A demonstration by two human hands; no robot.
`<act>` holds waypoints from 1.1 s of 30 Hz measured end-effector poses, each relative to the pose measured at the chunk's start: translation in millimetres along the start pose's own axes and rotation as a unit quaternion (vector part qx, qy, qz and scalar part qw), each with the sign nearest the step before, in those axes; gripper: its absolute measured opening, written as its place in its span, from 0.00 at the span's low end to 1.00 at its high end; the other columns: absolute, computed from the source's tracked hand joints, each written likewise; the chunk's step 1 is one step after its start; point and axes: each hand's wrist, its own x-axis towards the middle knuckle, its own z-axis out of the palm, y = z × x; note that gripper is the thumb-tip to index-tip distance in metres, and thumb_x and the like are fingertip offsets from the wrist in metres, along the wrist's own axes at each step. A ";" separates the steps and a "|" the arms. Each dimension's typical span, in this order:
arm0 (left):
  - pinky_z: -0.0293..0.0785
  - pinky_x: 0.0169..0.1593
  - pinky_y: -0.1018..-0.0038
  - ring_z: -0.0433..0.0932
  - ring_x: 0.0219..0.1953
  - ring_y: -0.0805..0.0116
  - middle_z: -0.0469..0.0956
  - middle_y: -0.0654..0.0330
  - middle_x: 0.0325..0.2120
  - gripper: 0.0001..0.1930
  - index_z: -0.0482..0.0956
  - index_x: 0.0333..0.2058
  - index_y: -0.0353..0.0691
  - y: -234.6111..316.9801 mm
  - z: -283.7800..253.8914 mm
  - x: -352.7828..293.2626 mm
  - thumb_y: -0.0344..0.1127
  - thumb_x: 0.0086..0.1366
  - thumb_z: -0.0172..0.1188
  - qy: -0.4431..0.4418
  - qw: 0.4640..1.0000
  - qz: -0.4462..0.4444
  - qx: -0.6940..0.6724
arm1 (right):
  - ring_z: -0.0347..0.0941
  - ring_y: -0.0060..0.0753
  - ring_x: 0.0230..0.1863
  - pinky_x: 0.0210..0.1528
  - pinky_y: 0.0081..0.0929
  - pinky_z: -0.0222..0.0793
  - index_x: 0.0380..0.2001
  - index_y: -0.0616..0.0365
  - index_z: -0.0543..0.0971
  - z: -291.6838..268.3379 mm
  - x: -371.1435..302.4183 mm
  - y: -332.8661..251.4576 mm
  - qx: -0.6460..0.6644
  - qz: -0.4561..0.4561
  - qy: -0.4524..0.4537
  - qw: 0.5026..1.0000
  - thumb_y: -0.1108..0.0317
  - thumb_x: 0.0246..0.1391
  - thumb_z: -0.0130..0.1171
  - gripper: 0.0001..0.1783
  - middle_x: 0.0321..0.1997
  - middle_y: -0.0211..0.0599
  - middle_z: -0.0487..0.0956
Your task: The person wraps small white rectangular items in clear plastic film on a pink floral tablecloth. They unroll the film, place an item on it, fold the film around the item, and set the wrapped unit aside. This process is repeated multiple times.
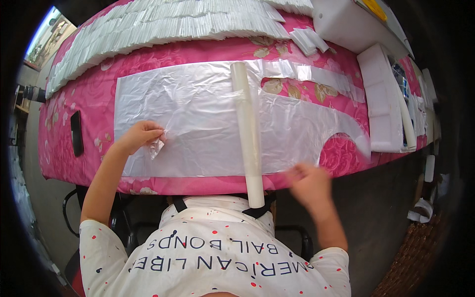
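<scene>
A thin white plastic sheet, cut like a disposable apron (193, 114), lies flat and wrinkled with its cut-out end to the right. Across its middle rests a long, pale translucent tube (247, 123), its near end jutting past the table edge. My left hand (141, 136) is over the left part of the sheet, thumb and fingers pinching a small crumpled bit of clear film (157, 147). Whether that bit belongs to the apron, I cannot tell. At the near edge, right of the tube, my right hand (309, 183) is smeared by motion and its fingers are unclear.
Long rows of folded white plastic packets (163, 24) line the far side of the pink flowered table cloth (64, 133). A few loose packets (308, 40) lie nearby. A dark phone (76, 133) is at the left. White foam boxes (378, 99) stand on the right.
</scene>
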 end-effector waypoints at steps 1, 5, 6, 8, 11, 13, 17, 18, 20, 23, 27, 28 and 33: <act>0.63 0.26 0.83 0.68 0.22 0.82 0.78 0.64 0.25 0.08 0.77 0.34 0.35 0.0 -6.1 0.4 0.33 0.60 0.55 -0.005 1.000 -0.001 0.003 | 0.75 0.48 0.25 0.30 0.37 0.69 0.25 0.57 0.78 19.2 -11.8 -17.6 0.016 -0.057 -0.066 0.996 0.41 0.38 0.61 0.27 0.22 0.41 0.77; 0.64 0.26 0.84 0.70 0.22 0.80 0.75 0.65 0.23 0.09 0.77 0.35 0.34 -0.7 -43.8 -3.7 0.33 0.58 0.58 0.009 0.997 -0.008 0.082 | 0.75 0.47 0.27 0.31 0.39 0.69 0.26 0.60 0.78 55.2 -25.4 -37.7 0.009 -0.054 -0.162 0.985 0.41 0.38 0.62 0.29 0.24 0.44 0.78; 0.65 0.28 0.84 0.71 0.23 0.80 0.76 0.65 0.23 0.09 0.76 0.35 0.34 -3.1 -53.7 -8.2 0.32 0.58 0.58 0.020 0.997 -0.018 0.078 | 0.75 0.47 0.27 0.32 0.39 0.69 0.26 0.60 0.79 58.4 -26.1 -37.9 0.026 -0.044 -0.157 0.986 0.42 0.38 0.63 0.28 0.24 0.44 0.78; 0.67 0.30 0.85 0.73 0.24 0.79 0.76 0.64 0.24 0.09 0.76 0.35 0.33 0.4 -68.5 -18.5 0.32 0.57 0.59 0.039 0.996 -0.036 0.073 | 0.75 0.48 0.28 0.32 0.39 0.69 0.27 0.63 0.78 58.7 -25.0 -36.7 0.053 -0.033 -0.166 0.984 0.44 0.40 0.61 0.28 0.25 0.46 0.78; 0.71 0.35 0.78 0.76 0.29 0.71 0.77 0.59 0.27 0.11 0.75 0.37 0.32 -15.2 -95.3 -25.3 0.27 0.54 0.59 0.136 0.973 0.044 0.181 | 0.76 0.48 0.29 0.33 0.39 0.70 0.27 0.63 0.78 60.2 -24.4 -34.8 0.065 -0.036 -0.172 0.982 0.45 0.41 0.60 0.27 0.25 0.48 0.78; 0.72 0.38 0.73 0.77 0.33 0.65 0.77 0.56 0.31 0.11 0.75 0.38 0.33 -14.5 -87.7 -26.8 0.26 0.54 0.59 0.241 0.902 0.172 0.315 | 0.76 0.49 0.29 0.33 0.39 0.70 0.27 0.63 0.78 60.5 -24.6 -35.4 0.063 -0.026 -0.177 0.982 0.46 0.41 0.60 0.26 0.25 0.49 0.78; 0.68 0.49 0.64 0.73 0.45 0.53 0.75 0.52 0.41 0.14 0.74 0.42 0.36 38.1 36.4 -22.8 0.26 0.54 0.57 0.299 0.786 0.390 0.376 | 0.76 0.50 0.28 0.32 0.40 0.70 0.28 0.62 0.78 66.1 -26.4 -29.6 0.080 -0.011 -0.164 0.983 0.46 0.41 0.60 0.26 0.24 0.49 0.78; 0.68 0.50 0.65 0.73 0.46 0.53 0.74 0.52 0.43 0.18 0.72 0.45 0.36 32.4 62.6 -16.7 0.26 0.54 0.58 0.271 0.777 0.433 0.367 | 0.75 0.50 0.28 0.32 0.40 0.70 0.28 0.62 0.79 65.3 -26.6 -31.2 0.085 -0.021 -0.162 0.983 0.46 0.41 0.59 0.25 0.24 0.48 0.78; 0.62 0.57 0.65 0.67 0.54 0.55 0.68 0.54 0.52 0.28 0.66 0.54 0.40 29.3 120.7 -1.6 0.23 0.52 0.59 0.198 0.794 0.465 0.338 | 0.75 0.50 0.28 0.32 0.40 0.70 0.28 0.61 0.79 63.6 -28.2 -31.8 0.080 -0.029 -0.161 0.983 0.46 0.42 0.59 0.25 0.24 0.48 0.78; 0.51 0.63 0.62 0.54 0.62 0.49 0.55 0.45 0.60 0.30 0.55 0.59 0.30 31.7 171.4 27.5 0.30 0.58 0.51 0.130 0.809 0.466 0.334 | 0.75 0.50 0.28 0.32 0.40 0.70 0.28 0.61 0.79 59.9 -24.8 -33.3 0.061 -0.039 -0.174 0.982 0.46 0.42 0.59 0.25 0.24 0.48 0.78; 0.43 0.65 0.59 0.48 0.64 0.47 0.51 0.41 0.60 0.29 0.52 0.58 0.24 22.5 196.3 47.8 0.33 0.60 0.45 0.134 0.804 0.440 0.377 | 0.75 0.50 0.28 0.32 0.40 0.70 0.28 0.63 0.79 59.8 -21.5 -30.2 0.060 -0.031 -0.198 0.978 0.44 0.42 0.59 0.27 0.23 0.49 0.78; 0.43 0.65 0.59 0.48 0.64 0.47 0.51 0.41 0.61 0.30 0.52 0.58 0.24 20.8 196.4 50.0 0.33 0.60 0.44 0.138 0.793 0.430 0.408 | 0.75 0.50 0.28 0.32 0.40 0.70 0.28 0.63 0.79 57.1 -18.8 -28.5 0.062 -0.041 -0.215 0.974 0.43 0.42 0.59 0.28 0.23 0.49 0.78; 0.38 0.66 0.62 0.46 0.65 0.51 0.50 0.43 0.61 0.31 0.52 0.58 0.23 14.1 197.1 53.3 0.38 0.60 0.40 0.171 0.739 0.391 0.522 | 0.75 0.49 0.27 0.31 0.38 0.69 0.25 0.63 0.79 41.9 22.6 -28.2 0.030 -0.100 -0.250 0.963 0.38 0.42 0.57 0.32 0.24 0.47 0.78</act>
